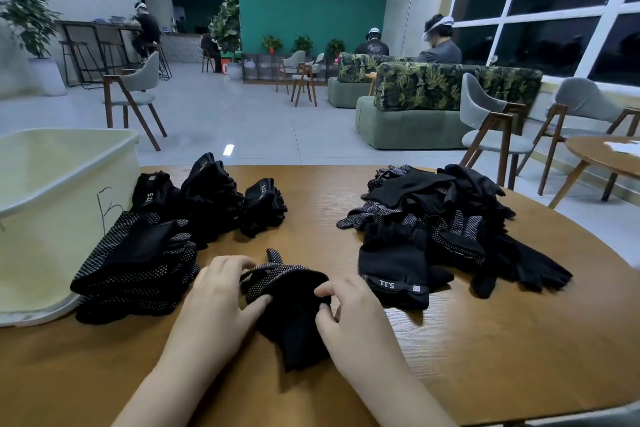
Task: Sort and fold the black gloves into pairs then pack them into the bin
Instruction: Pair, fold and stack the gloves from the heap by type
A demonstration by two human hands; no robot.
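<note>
Held between both hands on the round wooden table (485,340): a soft black knit glove with white grip dots (289,302). Left hand (221,298) and right hand (346,308) pinched its sides. Probably light, limp; best taken at cuff and fingers. Lay lengthwise, cuff nearest, dotted fingers pointing away.

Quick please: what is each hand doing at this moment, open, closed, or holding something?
Left hand: grips the dotted glove pair at its left edge.
Right hand: pinches the same glove pair at its right edge.
</note>
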